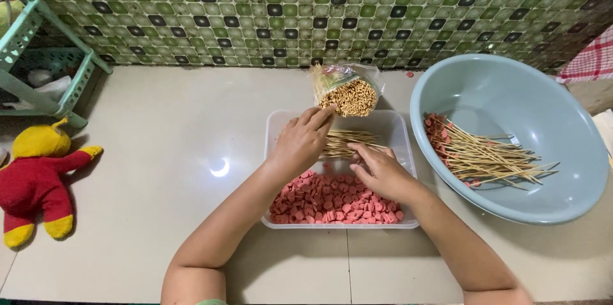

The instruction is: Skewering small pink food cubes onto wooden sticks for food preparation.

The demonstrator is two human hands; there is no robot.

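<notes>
Below green tiled wall (306, 5), on pale counter (159, 152), left hand (301, 141) pinches a skewer from the bag of sticks (348, 91) while right hand (382, 171) rests loose-fingered over the clear tub (276, 126) of pink slices (332, 200), beside a blue basin (511, 94) and stuffed toy (38, 180).

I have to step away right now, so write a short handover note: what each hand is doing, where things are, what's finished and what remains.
Left hand: reaching to the loose skewers at the back of the clear tray; grip unclear.
Right hand: over the tray, fingers by the same skewers; grip unclear.
Pink sausage slices fill the tray's front. Bagged skewer bundle stands behind it.
Done: loaded skewers lie in the blue basin.
Left: many slices still unskewered.
</notes>
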